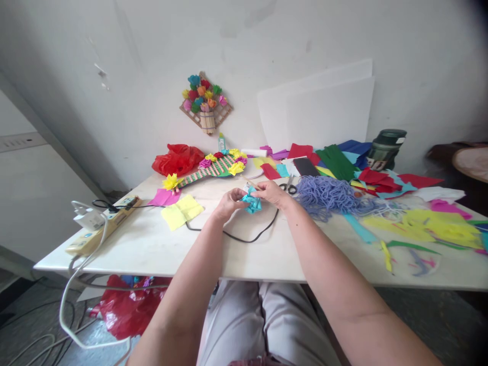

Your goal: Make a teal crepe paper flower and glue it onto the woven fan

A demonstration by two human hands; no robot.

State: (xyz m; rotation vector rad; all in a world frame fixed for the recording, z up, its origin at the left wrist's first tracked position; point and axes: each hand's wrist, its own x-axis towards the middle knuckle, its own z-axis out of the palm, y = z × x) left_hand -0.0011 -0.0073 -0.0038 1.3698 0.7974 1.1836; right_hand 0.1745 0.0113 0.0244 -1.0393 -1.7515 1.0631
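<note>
Both my hands meet over the middle of the white table (152, 249). My left hand (227, 202) and my right hand (271, 193) pinch a crumpled light-blue paper flower (252, 202) between their fingers. A thin wooden stick (251, 184) pokes out above the flower, by my right hand's fingers. Just left of my left hand lies a yellow paper sheet (181, 211) beside a pink sheet (164, 197).
A black cable (247, 238) loops under my hands. Purple yarn (331, 196), scissors (288, 187) and many coloured paper scraps (427, 223) lie right. A flower-covered craft board (213, 168) and red bag (177, 158) sit behind. A power strip (102, 223) is at left.
</note>
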